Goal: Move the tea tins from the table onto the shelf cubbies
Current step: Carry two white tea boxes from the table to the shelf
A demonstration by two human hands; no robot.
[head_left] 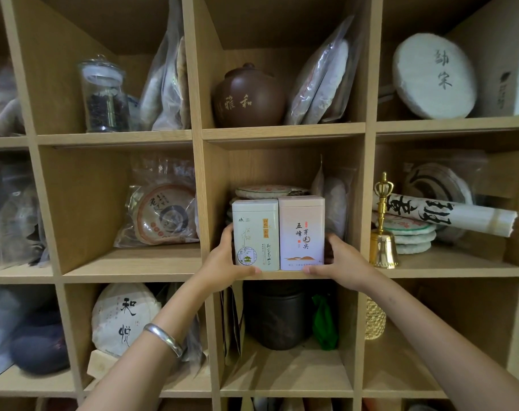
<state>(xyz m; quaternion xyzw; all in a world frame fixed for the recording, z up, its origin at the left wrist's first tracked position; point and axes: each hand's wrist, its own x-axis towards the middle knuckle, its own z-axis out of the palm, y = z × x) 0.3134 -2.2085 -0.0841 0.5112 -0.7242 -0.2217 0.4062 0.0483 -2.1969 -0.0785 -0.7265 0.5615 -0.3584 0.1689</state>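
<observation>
Head view: two tea tins [278,234] upright in middle cubby [284,275].

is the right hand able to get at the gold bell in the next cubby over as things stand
Probably yes, once it lets go. The right hand is pressed on the pink tin, so it is busy. The gold bell stands at the open front of the neighbouring cubby, with only the shelf divider between them.

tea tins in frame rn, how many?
2. Both stand side by side at the front of the middle cubby: the pale green tin under the left hand, the pink tin under the right hand. Stacked tea cakes behind could hide more.
</observation>
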